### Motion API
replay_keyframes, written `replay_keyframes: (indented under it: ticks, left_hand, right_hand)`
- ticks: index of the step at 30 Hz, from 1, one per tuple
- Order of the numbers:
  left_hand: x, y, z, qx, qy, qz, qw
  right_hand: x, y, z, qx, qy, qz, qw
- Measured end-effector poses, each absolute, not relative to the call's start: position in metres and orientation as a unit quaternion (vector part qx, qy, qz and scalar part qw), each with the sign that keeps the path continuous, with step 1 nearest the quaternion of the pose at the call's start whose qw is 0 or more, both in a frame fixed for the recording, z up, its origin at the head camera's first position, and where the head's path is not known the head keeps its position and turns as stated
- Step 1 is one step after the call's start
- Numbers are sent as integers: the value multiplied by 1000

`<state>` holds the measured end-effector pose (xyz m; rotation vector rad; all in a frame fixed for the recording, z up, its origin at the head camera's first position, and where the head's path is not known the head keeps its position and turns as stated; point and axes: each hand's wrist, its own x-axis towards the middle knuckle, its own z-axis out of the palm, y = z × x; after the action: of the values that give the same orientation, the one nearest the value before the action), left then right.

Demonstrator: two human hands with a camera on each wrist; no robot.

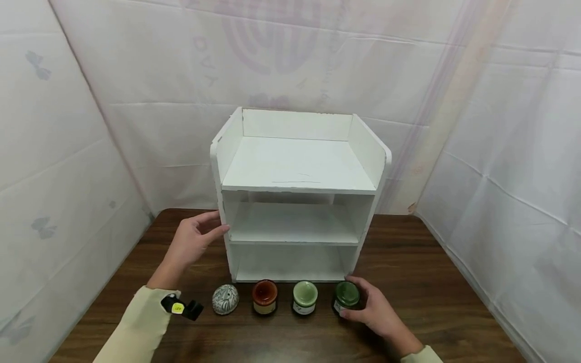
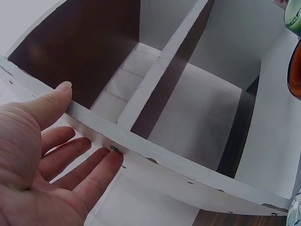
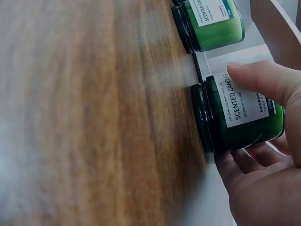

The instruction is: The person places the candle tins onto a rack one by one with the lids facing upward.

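Note:
My left hand (image 1: pixel 190 242) grips the left side panel of a white shelf unit (image 1: pixel 295 242), thumb over the front edge and fingers along the outer face, as the left wrist view also shows. At the right, my right hand (image 1: pixel 374 310) holds a dark green scented candle jar (image 1: pixel 347 294) between thumb and fingers. Its black lid (image 3: pixel 203 117) faces down by the tabletop. To its left stand a light green candle jar (image 1: pixel 305 296), an amber candle jar (image 1: pixel 265 296) and a rounded grey-and-white patterned object (image 1: pixel 225 299), in a row before the unit.
The unit has a raised-sided top (image 1: pixel 299 161) and two compartments below, standing on a dark wooden table (image 1: pixel 422 282). White sheeting (image 1: pixel 159 136) hangs behind and at both sides. A black strap device (image 1: pixel 181 306) sits on my left wrist.

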<state>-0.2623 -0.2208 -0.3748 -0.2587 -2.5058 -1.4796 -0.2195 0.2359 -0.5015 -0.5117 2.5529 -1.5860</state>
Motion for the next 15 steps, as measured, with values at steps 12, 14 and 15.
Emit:
replay_keyframes:
  ticks: [12,14,15]
  left_hand:
    - [-262,-218,-374,-93,-856,-495,116]
    - [-262,-219,-374,-94,-856,-496,115]
    - [-262,-219,-374,-95,-856,-496,114]
  right_hand:
    - [-217,236,-505,-149,828,-538,52]
    - [-217,236,-506,-149,825,-543,53]
    - [-217,235,-507,-148,824,-544,52]
